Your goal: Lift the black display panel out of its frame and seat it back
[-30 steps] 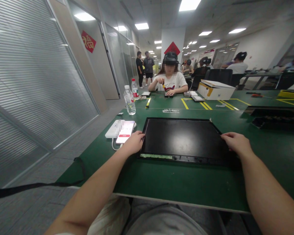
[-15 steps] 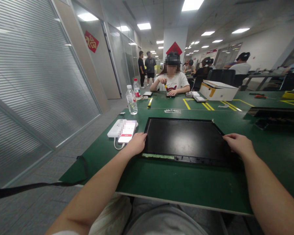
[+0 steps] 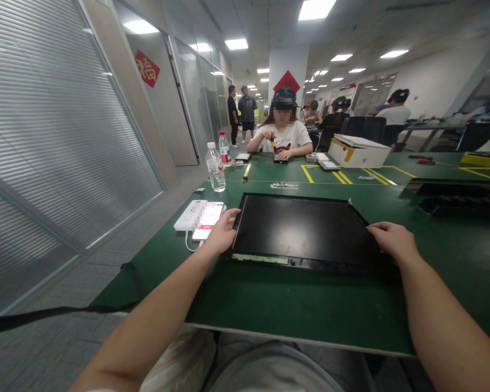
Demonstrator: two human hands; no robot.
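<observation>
A flat black screen panel (image 3: 298,228) lies on the green table (image 3: 294,305) in front of me, with a green strip along the left part of its near edge. At the panel's left edge is my left hand (image 3: 224,231), its fingers apart and touching the frame. My right hand (image 3: 392,239) grips the right edge between thumb and fingers. Just left of my left hand lie a lit phone (image 3: 208,220) and a white device (image 3: 190,216) with a white cable.
Two water bottles, one clear-capped (image 3: 215,167) and one red-capped (image 3: 224,148), stand behind the phone. Across the table sits a person (image 3: 283,133) working on a small item. A white box (image 3: 359,151) is at the back; dark long parts (image 3: 461,198) lie right.
The fingers of my left hand have spread and loosened at the panel's left edge. My right hand keeps its grip. The whole view has shifted slightly.
</observation>
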